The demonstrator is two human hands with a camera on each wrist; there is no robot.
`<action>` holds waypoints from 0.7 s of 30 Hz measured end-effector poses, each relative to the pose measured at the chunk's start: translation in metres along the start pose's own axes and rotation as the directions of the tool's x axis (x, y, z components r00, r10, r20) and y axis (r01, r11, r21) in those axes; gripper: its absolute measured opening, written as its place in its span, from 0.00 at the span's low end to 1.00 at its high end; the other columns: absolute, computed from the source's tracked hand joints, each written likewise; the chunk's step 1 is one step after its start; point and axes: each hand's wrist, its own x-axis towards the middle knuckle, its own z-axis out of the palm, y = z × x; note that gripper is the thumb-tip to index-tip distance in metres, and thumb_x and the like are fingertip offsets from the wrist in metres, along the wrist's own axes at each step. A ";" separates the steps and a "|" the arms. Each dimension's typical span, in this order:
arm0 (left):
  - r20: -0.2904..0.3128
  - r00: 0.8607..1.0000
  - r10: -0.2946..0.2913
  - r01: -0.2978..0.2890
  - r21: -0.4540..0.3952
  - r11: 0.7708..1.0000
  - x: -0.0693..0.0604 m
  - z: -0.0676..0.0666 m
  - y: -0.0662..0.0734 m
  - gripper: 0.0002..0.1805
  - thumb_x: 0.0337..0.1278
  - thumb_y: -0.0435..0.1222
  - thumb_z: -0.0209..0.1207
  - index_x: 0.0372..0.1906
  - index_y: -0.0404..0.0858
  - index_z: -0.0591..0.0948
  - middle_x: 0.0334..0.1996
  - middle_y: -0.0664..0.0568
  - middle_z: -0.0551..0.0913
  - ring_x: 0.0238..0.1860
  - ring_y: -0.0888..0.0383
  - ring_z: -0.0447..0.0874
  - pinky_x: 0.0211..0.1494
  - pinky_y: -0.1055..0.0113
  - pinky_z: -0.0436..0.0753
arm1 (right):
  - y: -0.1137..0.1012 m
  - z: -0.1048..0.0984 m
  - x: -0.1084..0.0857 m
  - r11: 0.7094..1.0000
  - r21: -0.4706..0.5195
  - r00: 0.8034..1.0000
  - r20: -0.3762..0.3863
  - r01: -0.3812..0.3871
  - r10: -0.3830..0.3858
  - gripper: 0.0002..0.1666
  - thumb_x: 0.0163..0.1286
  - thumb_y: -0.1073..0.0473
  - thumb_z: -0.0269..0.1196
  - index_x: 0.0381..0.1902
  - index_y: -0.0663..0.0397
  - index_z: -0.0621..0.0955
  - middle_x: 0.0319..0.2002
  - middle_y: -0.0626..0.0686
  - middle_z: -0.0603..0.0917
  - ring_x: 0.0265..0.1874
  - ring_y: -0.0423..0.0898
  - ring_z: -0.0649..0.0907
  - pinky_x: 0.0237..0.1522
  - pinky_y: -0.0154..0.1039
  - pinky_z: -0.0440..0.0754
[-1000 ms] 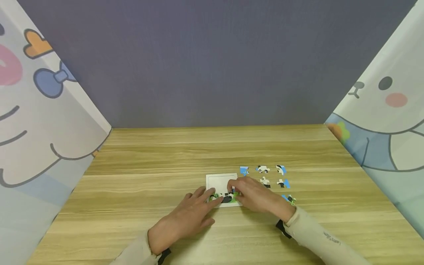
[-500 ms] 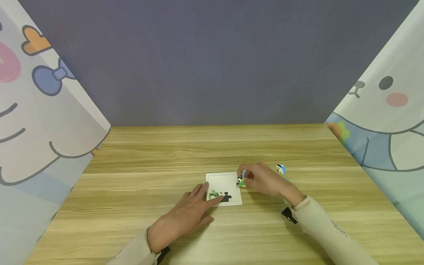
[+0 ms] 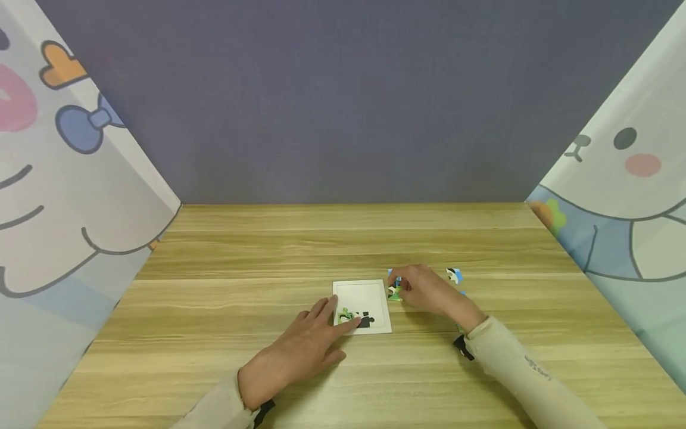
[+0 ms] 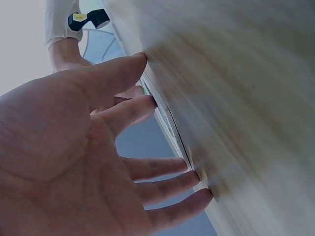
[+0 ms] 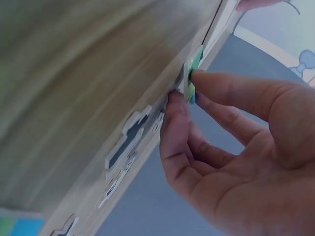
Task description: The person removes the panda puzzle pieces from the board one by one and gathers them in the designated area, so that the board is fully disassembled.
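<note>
A white square puzzle tray [image 3: 361, 296] lies flat on the table, with panda puzzle pieces [image 3: 367, 322] along its near edge. My left hand [image 3: 297, 353] spreads its straight fingers over the tray's left side, the index fingertip touching the black piece. Just right of the tray, my right hand [image 3: 431, 296] pinches a green, black and white puzzle piece [image 3: 395, 294] between thumb and fingers. In the right wrist view that piece [image 5: 193, 73] stands tilted on edge, close to the tabletop. A blue puzzle piece [image 3: 393, 273] is partly hidden behind the right fingers.
Several loose puzzle pieces lie right of the tray, one of them white and blue [image 3: 454, 275]; my right hand and wrist cover others. The right wrist view shows loose pieces [image 5: 129, 140] flat on the wooden table [image 3: 257, 256]. A grey panel [image 3: 343, 107] rises behind.
My right hand has lifted the green piece out of the tray's lower right and carried it right, past the tray's edge. My left hand has stayed nearly in place.
</note>
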 end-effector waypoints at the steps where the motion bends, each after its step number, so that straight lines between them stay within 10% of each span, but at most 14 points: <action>1: 0.003 1.000 -0.003 0.003 -0.001 1.000 -0.001 0.000 0.000 0.33 0.65 0.50 0.62 0.74 0.57 0.67 0.73 0.33 0.60 0.71 0.36 0.64 0.61 0.41 0.75 | -0.001 0.002 0.001 1.000 -0.022 1.000 -0.005 -0.002 0.002 0.15 0.63 0.73 0.62 0.45 0.55 0.85 0.31 0.49 0.84 0.27 0.41 0.77 0.31 0.38 0.77; 21: 0.006 1.000 -0.005 0.005 0.007 1.000 -0.001 -0.001 0.000 0.33 0.67 0.50 0.60 0.75 0.59 0.66 0.74 0.34 0.59 0.71 0.37 0.63 0.62 0.41 0.75 | -0.013 0.002 -0.002 0.998 -0.043 0.991 -0.124 0.042 -0.047 0.11 0.63 0.73 0.64 0.42 0.59 0.85 0.35 0.53 0.85 0.33 0.43 0.82 0.36 0.40 0.82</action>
